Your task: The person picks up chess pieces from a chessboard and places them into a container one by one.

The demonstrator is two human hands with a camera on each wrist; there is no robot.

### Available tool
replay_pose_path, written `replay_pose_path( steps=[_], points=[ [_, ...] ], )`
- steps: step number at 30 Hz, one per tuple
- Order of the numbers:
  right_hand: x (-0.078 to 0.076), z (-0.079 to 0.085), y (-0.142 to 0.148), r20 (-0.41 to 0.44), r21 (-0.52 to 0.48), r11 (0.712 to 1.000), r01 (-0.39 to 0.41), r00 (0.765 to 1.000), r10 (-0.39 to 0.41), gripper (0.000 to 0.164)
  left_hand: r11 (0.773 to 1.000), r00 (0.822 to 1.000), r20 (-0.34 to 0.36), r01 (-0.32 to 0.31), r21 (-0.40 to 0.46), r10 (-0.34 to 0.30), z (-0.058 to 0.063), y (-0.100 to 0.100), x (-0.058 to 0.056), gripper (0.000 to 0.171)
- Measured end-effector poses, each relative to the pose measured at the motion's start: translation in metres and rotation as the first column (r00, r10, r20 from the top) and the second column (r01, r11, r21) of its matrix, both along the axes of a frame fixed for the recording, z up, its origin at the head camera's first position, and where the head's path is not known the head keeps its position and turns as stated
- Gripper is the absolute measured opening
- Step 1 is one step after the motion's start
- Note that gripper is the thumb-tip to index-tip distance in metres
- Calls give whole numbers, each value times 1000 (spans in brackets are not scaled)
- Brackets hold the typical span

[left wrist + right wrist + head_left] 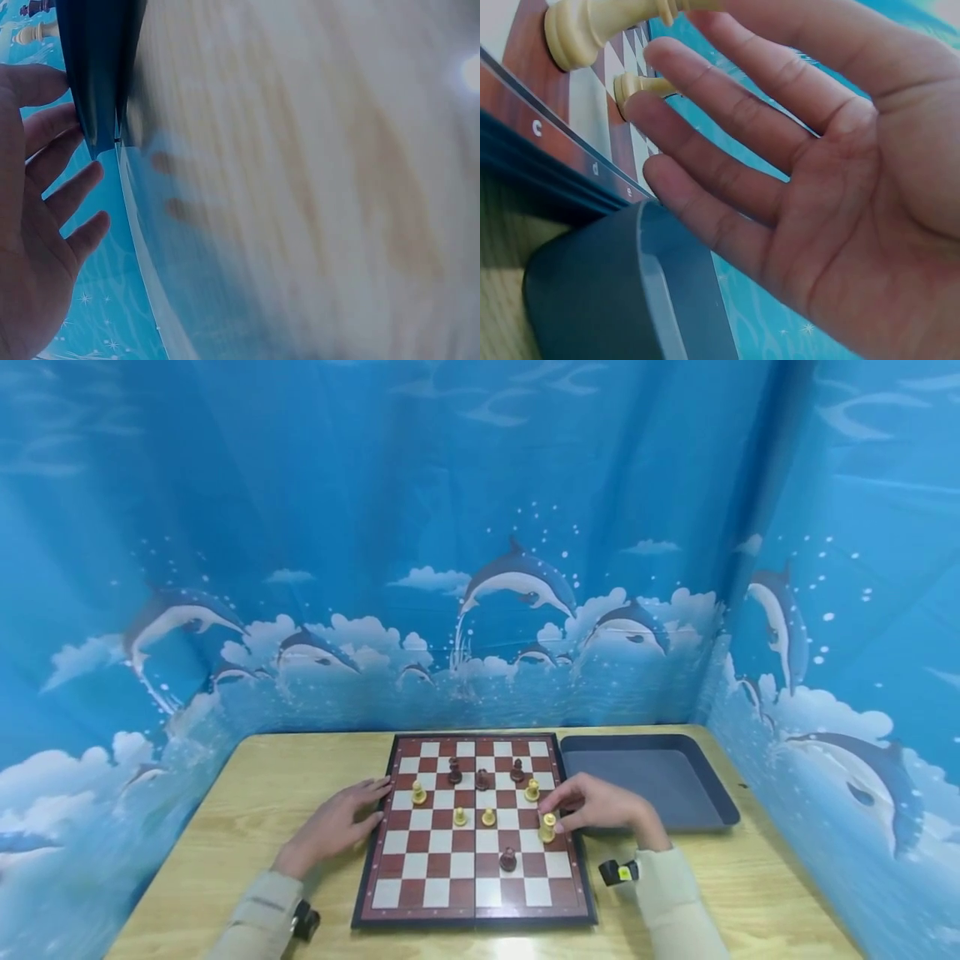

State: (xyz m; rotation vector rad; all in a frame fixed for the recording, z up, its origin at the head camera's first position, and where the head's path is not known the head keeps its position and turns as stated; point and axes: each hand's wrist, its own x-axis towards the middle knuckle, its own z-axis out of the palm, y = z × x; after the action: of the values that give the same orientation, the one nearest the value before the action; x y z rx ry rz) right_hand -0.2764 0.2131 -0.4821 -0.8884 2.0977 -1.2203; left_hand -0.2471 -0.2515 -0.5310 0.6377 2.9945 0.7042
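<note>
Left hand (335,823) angled in from near left, fingers spread, thumb and fingertips at the left rim of the chessboard (437,865), gripping nothing. Wood tabletop (251,797) gives room from that hand out to the left table edge. Mid-board: dark pieces (455,772) and small yellow pieces (460,817) set apart, gaps between; nearest row has open squares. Right hand (606,803) reaches over the right rim, thumb and index pinching a tall yellow piece (547,831) near that rim, other fingers extended and apart. Grey tray (652,777) just beside the rim, beyond the right wrist; tabletop room nearer and rightward.
</note>
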Motion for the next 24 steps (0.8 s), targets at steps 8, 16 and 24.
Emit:
replay_pose_path(
  steps=[8, 16, 24],
  points=[
    [-2, -6, -3, -44, -48, 998, -35, 998, 33, 27, 1000, 1000, 18, -10, 12, 10, 0, 0, 3, 52],
    [-4, -9, -1, -29, -37, 999, -33, 999, 32, 25, 999, 1000, 13, 23, 25, -23, -1, -1, -1, 51],
    [-3, -6, -4, -30, -50, 998, -33, 999, 32, 23, 998, 999, 35, 16, 65, -18, -4, -5, -1, 51]
  ],
)
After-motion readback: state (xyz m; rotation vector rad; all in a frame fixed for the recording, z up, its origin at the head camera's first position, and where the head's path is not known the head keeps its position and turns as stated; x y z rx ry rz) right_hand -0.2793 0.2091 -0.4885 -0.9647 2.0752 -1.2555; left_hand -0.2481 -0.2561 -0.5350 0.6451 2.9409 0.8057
